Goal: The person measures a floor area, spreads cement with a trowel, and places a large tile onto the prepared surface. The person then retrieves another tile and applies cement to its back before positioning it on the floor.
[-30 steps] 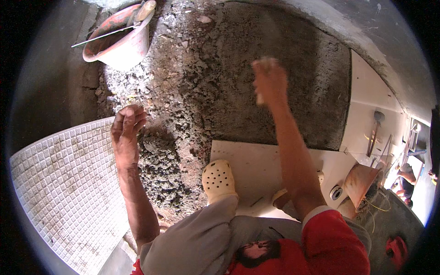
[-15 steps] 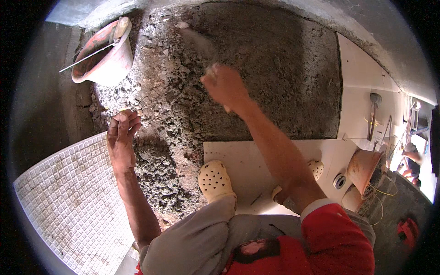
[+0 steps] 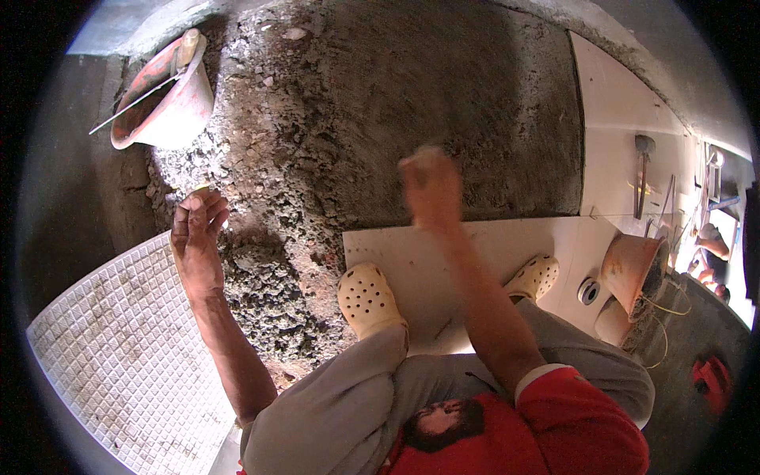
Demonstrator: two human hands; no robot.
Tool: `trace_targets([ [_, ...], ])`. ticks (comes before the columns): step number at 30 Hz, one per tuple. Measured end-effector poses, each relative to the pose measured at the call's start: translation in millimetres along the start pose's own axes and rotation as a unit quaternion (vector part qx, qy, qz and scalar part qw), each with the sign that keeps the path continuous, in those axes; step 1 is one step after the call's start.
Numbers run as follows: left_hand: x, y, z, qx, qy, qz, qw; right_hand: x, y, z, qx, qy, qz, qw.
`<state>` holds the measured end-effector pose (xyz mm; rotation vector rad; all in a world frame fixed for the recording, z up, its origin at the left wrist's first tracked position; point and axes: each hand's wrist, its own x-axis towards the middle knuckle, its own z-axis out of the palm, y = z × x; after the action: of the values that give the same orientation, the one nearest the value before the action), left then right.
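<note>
My left hand [image 3: 198,241] is beside the upper edge of a large tile [image 3: 127,356], whose white gridded back faces me. Its thumb and fingers are pinched together, with a small yellow-green bit [image 3: 203,189] showing at the tips; I cannot make out what it is. My right hand [image 3: 433,190] hangs over the dark, damp-looking bed of mortar [image 3: 467,95], near the laid tile's edge. Motion smears its fingers, so whether it holds anything is unclear. Loose, crumbly mortar [image 3: 273,293] and rubble lie between the hands.
A reddish bucket [image 3: 178,111] with a wooden-handled tool across it stands far left. My cream clogs [image 3: 368,301] rest on laid pale tiles [image 3: 419,253]. On the right are a mallet [image 3: 643,174], a tape roll [image 3: 588,291], a tilted bucket [image 3: 629,269] and a distant person [image 3: 712,245].
My right hand has swung right and nearer to me over the mortar bed. A pale dusty streak that was beyond it has gone. My left hand keeps its pinch as the view shifts slightly.
</note>
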<state>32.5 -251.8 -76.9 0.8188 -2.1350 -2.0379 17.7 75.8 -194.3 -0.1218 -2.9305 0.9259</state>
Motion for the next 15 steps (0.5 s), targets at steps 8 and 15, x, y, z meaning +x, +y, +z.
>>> trace_targets([
  [8, 2.4, 2.3, -0.2, -0.014, -0.003, 0.010, 1.000, -21.7, -22.2, -16.7, 0.125, 0.015, -0.002, 0.992],
  [15, 5.0, -1.5, 1.5, -0.022, -0.006, 0.009, 1.000, -26.5, 65.1, -27.3, 0.041, 0.102, 0.126, 0.986],
])
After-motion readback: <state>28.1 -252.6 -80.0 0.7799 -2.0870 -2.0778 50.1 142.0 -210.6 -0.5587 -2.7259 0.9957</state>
